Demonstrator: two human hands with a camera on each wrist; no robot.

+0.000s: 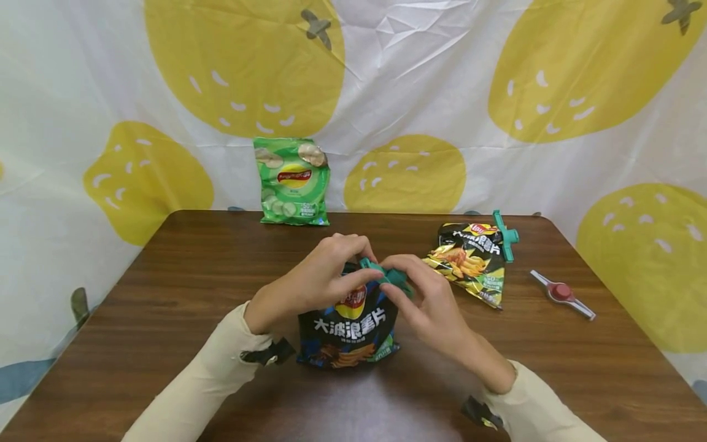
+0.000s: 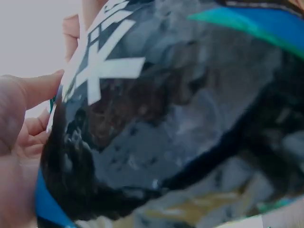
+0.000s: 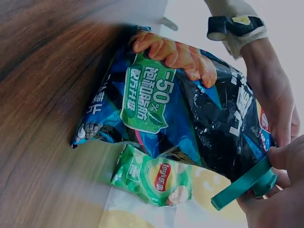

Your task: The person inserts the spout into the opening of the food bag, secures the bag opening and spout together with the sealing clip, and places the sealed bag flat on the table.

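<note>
**Blue-black chip bag [image 1: 347, 331]: both hands at its top**

Bag upright, near table [image 1: 193, 264] centre. Left hand [image 1: 317, 276] pinches bag top; right hand [image 1: 428, 304] grips teal clip [image 3: 242, 184] there. Fingers partly hide the top. Behind: green bag [image 1: 293, 181]. Right: yellow-black bag [image 1: 469, 261] with second clip [image 1: 505, 236], red-white clip [image 1: 562, 292] beside.

The left hand [image 1: 312, 277] and right hand [image 1: 439, 307] cover much of the top of the blue bag [image 1: 348, 344], and part of the clip [image 3: 243, 183] there is hidden by the hands. In the left wrist view the blue bag runs past the frame, its print blurred, and the left hand is cut off beside it. Behind the blue bag, the finest lettering on the green bag [image 1: 293, 184] is too small to read. In front of the blue bag, the head view's bottom edge cuts off both sleeves [image 1: 196, 374] and the worktop [image 1: 182, 264]
</note>
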